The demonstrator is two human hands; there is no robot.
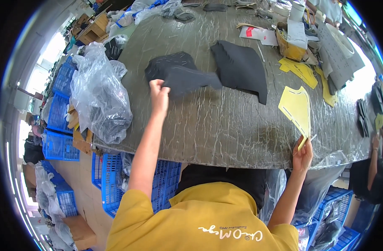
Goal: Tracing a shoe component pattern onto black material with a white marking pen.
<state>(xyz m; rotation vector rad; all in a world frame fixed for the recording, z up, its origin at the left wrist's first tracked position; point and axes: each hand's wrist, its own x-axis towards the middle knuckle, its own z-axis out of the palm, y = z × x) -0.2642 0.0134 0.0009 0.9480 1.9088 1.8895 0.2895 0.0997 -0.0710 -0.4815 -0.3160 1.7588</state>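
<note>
My left hand (160,95) pinches one end of a dark grey cut piece (189,80), whose far end is blurred by motion. That piece overlaps a stack of similar dark pieces (170,60) bearing short light marks along their edges. To its right lies another fanned stack of plain dark pieces (240,67). My right hand (302,154) is closed on the narrow lower end of a yellow pattern template (296,106) with slots along its edges. A thin pale stick-like thing, perhaps a pen, pokes out by the same fingers; its kind is unclear.
More yellow templates (299,72) lie at the right, below a yellow box (292,50) of tools. A clear plastic bag (100,94) covers the table's left edge. Blue crates (112,184) stand below it. At the far right another person's arm (373,163) reaches the table.
</note>
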